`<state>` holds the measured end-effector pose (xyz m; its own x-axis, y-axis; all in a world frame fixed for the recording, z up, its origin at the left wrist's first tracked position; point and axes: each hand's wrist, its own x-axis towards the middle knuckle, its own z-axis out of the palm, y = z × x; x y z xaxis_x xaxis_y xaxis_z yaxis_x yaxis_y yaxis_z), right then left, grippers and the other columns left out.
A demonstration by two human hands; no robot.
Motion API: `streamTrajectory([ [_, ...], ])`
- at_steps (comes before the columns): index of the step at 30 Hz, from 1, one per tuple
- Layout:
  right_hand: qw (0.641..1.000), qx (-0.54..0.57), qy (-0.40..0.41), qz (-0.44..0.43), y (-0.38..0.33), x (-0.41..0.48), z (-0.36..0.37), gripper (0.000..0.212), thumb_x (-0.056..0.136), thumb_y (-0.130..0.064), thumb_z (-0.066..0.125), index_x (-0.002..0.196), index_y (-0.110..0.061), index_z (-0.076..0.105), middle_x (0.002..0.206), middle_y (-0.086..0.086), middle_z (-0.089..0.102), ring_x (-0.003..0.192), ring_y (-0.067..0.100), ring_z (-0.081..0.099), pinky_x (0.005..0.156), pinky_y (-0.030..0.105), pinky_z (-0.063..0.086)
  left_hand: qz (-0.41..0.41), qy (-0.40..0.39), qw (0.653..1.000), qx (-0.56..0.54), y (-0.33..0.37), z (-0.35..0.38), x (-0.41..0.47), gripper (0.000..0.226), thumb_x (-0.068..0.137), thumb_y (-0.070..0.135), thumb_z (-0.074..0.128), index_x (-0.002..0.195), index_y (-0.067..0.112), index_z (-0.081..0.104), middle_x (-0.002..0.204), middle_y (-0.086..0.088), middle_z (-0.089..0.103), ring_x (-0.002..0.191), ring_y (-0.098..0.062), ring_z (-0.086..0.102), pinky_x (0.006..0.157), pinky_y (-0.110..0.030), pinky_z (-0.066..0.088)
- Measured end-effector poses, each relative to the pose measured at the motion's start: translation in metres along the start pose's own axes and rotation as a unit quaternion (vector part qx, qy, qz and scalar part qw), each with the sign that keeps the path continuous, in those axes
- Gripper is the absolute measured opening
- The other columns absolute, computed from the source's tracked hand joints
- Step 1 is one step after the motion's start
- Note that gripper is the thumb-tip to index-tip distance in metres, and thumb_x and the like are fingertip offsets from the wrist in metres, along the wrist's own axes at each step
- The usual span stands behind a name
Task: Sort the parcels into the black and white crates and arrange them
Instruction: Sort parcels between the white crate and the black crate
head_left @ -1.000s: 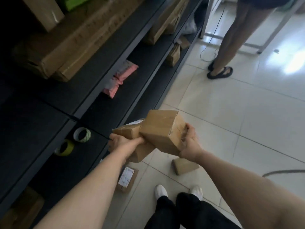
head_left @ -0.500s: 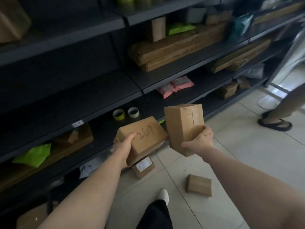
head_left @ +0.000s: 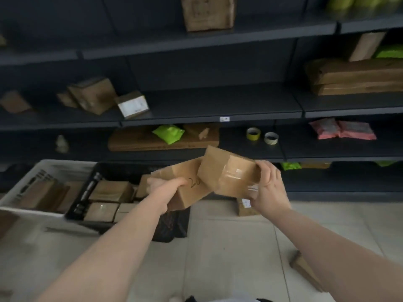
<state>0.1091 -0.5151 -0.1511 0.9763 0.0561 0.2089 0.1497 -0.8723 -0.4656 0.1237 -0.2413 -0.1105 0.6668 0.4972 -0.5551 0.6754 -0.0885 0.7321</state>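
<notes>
In front of the dark shelving point(head_left: 196, 105), just right of the black crate point(head_left: 86, 194), each hand carries one parcel; the left hand point(head_left: 165, 185) grips the marked parcel point(head_left: 185, 198), fingers curled over its top edge; the right hand point(head_left: 267, 188) grips the taped parcel point(head_left: 226, 171) by its end; the parcels touch.

Step in hand, by judgement: transfer to the crates; the black crate and the white crate point(head_left: 65, 163) beside it both hold parcels.

The next move calls for choosing a crate per parcel, then lowering each flat into a free gap.

Writing: handwritten "20" on the marked parcel, any further digits hidden; other labels too blurred to read.
</notes>
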Motion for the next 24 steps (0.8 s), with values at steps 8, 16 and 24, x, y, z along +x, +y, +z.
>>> streamTrajectory([
  [8, 0.948, -0.170, 0.056, -0.264, -0.170, 0.018, 0.097, 0.093, 0.057, -0.003, 0.086, 0.135, -0.015, 0.036, 0.139, 0.005, 0.040, 0.136, 0.029, 0.034, 0.111, 0.063, 0.017, 0.071, 0.101, 0.992, -0.023, -0.064, -0.186, 0.074, 0.118, 0.053, 0.018, 0.095, 0.140, 0.019, 0.015, 0.142, -0.009, 0.030, 0.125, -0.030, 0.043, 0.098, -0.049, 0.049],
  [16, 0.927, -0.188, -0.012, -0.323, -0.340, 0.021, 0.217, 0.104, 0.049, -0.008, 0.087, 0.137, -0.020, 0.033, 0.138, 0.007, 0.041, 0.135, 0.030, 0.037, 0.110, 0.065, 0.020, -0.066, 0.162, 0.978, -0.112, -0.133, -0.359, 0.155, 0.111, 0.052, 0.023, 0.095, 0.132, 0.012, 0.020, 0.127, -0.009, 0.033, 0.118, -0.031, 0.045, 0.076, -0.046, 0.055],
  [24, 0.960, -0.165, -0.192, -0.120, -0.457, 0.062, 0.275, 0.120, 0.056, -0.056, 0.082, 0.148, -0.022, 0.013, 0.139, 0.003, 0.030, 0.131, 0.027, 0.031, 0.108, 0.050, 0.033, -0.188, 0.156, 0.962, -0.119, -0.136, -0.440, 0.199, 0.107, 0.042, 0.041, 0.093, 0.119, 0.023, 0.020, 0.134, -0.018, 0.039, 0.120, -0.041, 0.047, 0.083, -0.060, 0.053],
])
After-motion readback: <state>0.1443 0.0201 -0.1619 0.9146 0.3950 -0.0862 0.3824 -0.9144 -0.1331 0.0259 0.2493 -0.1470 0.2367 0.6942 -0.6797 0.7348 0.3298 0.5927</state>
